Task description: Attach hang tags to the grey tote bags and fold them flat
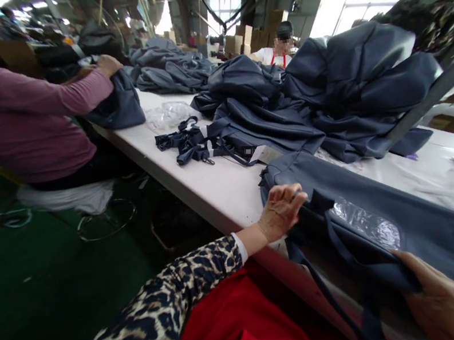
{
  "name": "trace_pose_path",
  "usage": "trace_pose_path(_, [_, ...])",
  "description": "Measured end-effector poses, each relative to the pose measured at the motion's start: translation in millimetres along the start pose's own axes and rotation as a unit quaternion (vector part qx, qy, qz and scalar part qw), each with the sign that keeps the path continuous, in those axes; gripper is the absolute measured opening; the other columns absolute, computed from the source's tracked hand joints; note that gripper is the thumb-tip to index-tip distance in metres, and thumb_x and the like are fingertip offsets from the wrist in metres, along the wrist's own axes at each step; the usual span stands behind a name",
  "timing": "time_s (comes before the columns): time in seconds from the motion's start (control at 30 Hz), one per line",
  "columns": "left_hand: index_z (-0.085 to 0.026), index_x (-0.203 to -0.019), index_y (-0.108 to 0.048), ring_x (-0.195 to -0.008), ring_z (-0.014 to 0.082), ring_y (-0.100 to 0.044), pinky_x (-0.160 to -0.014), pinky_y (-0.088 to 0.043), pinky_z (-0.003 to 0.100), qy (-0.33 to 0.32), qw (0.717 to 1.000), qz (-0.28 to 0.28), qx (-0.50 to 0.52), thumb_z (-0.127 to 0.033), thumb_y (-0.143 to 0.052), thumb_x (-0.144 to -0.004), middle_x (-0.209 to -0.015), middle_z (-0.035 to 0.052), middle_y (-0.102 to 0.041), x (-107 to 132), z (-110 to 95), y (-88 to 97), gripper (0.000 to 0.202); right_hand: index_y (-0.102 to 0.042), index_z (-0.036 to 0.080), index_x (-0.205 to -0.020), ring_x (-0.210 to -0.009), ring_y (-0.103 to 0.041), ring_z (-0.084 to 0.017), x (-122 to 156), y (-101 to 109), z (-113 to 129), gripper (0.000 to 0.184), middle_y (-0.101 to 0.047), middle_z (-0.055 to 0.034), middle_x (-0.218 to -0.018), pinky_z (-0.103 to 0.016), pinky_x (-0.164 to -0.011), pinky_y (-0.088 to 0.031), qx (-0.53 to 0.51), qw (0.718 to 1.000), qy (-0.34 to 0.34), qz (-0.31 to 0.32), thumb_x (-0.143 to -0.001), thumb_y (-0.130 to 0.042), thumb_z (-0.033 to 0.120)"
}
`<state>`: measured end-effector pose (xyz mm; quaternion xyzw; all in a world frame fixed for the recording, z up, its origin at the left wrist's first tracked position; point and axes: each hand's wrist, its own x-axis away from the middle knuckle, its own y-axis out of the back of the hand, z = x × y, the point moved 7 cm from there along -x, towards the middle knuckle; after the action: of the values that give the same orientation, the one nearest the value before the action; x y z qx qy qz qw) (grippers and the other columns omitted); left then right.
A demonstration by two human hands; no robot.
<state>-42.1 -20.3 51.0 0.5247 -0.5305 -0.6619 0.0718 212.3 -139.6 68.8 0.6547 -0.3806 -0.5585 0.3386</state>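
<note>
My left hand (280,213), in a leopard-print sleeve, rests on the edge of a slate-blue fabric backpack (408,209) lying on the white table, its fingers gripping the bag's dark trim. My right hand (442,296) is at the lower right, pinching a dark flap of the same bag. Dark webbing straps (336,250) hang from the bag over the table edge. A clear plastic film (364,222) lies on the bag between my hands. The bag's underside is hidden.
A long white table (221,188) runs away from me, piled with several slate-blue bags (327,95), loose straps and a clear plastic bag. A co-worker in a mauve sleeve (20,106) handles a bag at the left. Another person stands at the far end. Cardboard boxes stand beyond.
</note>
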Motion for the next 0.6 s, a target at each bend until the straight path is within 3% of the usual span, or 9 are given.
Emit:
trace_pose_path(0.07, [-0.018, -0.108, -0.06, -0.111, 0.0232, -0.053, -0.101, -0.039, 0.037, -0.029, 0.998, 0.014, 0.062, -0.024, -0.046, -0.098, -0.121, 0.0109, -0.06, 19, -12, -2.9, 0.019, -0.059, 0.027, -0.127, -0.086, -0.073, -0.029, -1, -3, -6, 0.04, -0.073, -0.0081, -0.112, -0.033, -0.052, -0.047, 0.003, 1.0, -0.012, 0.011, -0.09, -0.044, 0.02])
trace_pose_path(0.13, [-0.016, -0.103, -0.06, -0.104, 0.0213, -0.056, -0.097, -0.043, 0.033, -0.087, 0.989, 0.068, 0.103, -0.027, -0.043, -0.1, -0.112, 0.0107, -0.063, 34, -25, -13.6, 0.021, -0.06, 0.028, -0.128, -0.082, -0.073, -0.029, -1, -7, -12, 0.042, -0.074, -0.0079, -0.111, -0.033, -0.052, -0.047, 0.006, 1.0, -0.016, 0.017, -0.089, -0.045, 0.021])
trace_pose_path(0.2, [-0.015, -0.109, -0.058, -0.102, 0.0201, -0.059, -0.094, -0.046, 0.031, -0.122, 0.979, 0.11, 0.12, -0.025, -0.044, -0.1, -0.114, 0.0112, -0.062, 40, -29, -23.9, 0.019, -0.061, 0.029, -0.128, -0.084, -0.073, -0.029, 0, -10, -17, 0.045, -0.073, -0.0076, -0.114, -0.033, -0.053, -0.048, 0.005, 1.0, -0.012, 0.017, -0.087, -0.045, 0.021])
trace_pose_path(0.33, [-0.015, -0.117, -0.054, -0.095, 0.0178, -0.063, -0.085, -0.05, 0.028, -0.13, 0.974, 0.139, 0.125, -0.016, -0.052, -0.094, -0.118, 0.0106, -0.061, 34, -21, -34.6, 0.023, -0.063, 0.028, -0.128, -0.086, -0.073, -0.029, 3, -18, -23, 0.047, -0.072, -0.0069, -0.117, -0.033, -0.053, -0.05, -0.003, 0.999, 0.022, 0.039, -0.085, -0.045, 0.026])
trace_pose_path(0.5, [-0.018, -0.121, -0.055, -0.112, 0.0201, -0.06, -0.092, -0.048, 0.029, -0.155, 0.964, 0.165, 0.137, -0.017, -0.052, -0.093, -0.132, 0.0118, -0.056, 30, -17, -43.6, 0.027, -0.061, 0.028, -0.128, -0.085, -0.072, -0.027, 4, -14, -20, 0.043, -0.071, -0.0066, -0.117, -0.031, -0.048, -0.049, -0.012, 0.998, 0.063, 0.03, -0.089, -0.043, 0.031])
trace_pose_path(0.6, [-0.02, -0.112, -0.062, -0.12, 0.0234, -0.055, -0.101, -0.042, 0.035, -0.168, 0.958, 0.181, 0.144, -0.016, -0.051, -0.094, -0.127, 0.0108, -0.061, 30, -17, -52.5, 0.022, -0.057, 0.027, -0.131, -0.094, -0.07, -0.026, 11, -12, -6, 0.045, -0.07, -0.0056, -0.117, -0.032, -0.059, -0.052, -0.039, 0.991, 0.123, 0.022, -0.088, -0.044, 0.026])
